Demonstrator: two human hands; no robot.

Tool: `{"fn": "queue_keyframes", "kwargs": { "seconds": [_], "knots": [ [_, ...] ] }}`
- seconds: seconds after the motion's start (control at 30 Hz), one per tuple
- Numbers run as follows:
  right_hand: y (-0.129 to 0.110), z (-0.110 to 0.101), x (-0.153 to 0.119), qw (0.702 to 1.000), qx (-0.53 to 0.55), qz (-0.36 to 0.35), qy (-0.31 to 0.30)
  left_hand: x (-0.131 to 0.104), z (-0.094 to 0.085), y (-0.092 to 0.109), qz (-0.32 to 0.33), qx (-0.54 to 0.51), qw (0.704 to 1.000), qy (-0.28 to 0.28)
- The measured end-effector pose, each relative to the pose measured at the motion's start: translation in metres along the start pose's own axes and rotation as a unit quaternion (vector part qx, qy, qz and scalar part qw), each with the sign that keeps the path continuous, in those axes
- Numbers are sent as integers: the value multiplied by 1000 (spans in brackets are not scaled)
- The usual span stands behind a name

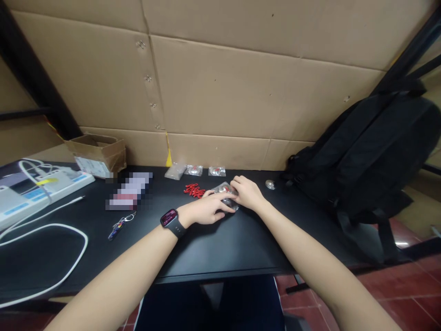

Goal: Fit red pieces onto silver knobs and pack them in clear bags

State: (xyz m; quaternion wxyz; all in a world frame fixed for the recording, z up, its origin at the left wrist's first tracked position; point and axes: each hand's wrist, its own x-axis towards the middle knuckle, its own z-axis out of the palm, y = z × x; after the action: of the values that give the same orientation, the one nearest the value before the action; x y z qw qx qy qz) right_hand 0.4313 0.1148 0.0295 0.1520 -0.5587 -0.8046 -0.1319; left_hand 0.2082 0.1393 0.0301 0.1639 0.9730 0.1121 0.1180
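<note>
Clear-plastic packet [223,187] on the worktop [220,250], beneath the spread left grip [211,208]; the right grip [246,191] curls at its edge (whether it pinches cannot be told). Steady left pressure should keep it flat. Outward: one pile of red cords [193,190], two similar packets [217,171], one silvery disc [270,184].

A big black cloth backpack [374,142] sits at the right side of the flat black table [213,250]. On the left are a small open brown cardboard box [113,156], a long white cord [86,240] and a colourful keychain [116,228].
</note>
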Motion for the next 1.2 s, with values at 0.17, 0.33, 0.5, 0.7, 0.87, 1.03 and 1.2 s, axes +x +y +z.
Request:
{"fn": "queue_keyframes", "kwargs": {
  "seconds": [0.17, 0.33, 0.5, 0.7, 0.87, 1.03, 1.2],
  "knots": [
    [-3, 6, 6, 999, 33, 33, -22, 0, -5, -8, -9, -19, 999, 47],
    [16, -15, -6, 953, 293, 15, -74, 4, -3, -7, -75, 0, 985, 157],
    [23, -28, -14, 934, 353, 27, -52, 6, 0, -3, -98, 24, 980, 172],
    [27, -24, -14, 923, 377, 11, -77, 2, -5, -4, -87, 8, 982, 168],
    [29, -19, -15, 905, 409, 25, -112, 2, -4, -12, -80, 25, 983, 165],
    [27, -18, -13, 907, 407, 26, -105, 4, -2, -15, -81, 41, 980, 175],
    [25, -21, -12, 930, 362, -5, -71, 1, -2, -14, -95, 7, 981, 167]
  ]
}}
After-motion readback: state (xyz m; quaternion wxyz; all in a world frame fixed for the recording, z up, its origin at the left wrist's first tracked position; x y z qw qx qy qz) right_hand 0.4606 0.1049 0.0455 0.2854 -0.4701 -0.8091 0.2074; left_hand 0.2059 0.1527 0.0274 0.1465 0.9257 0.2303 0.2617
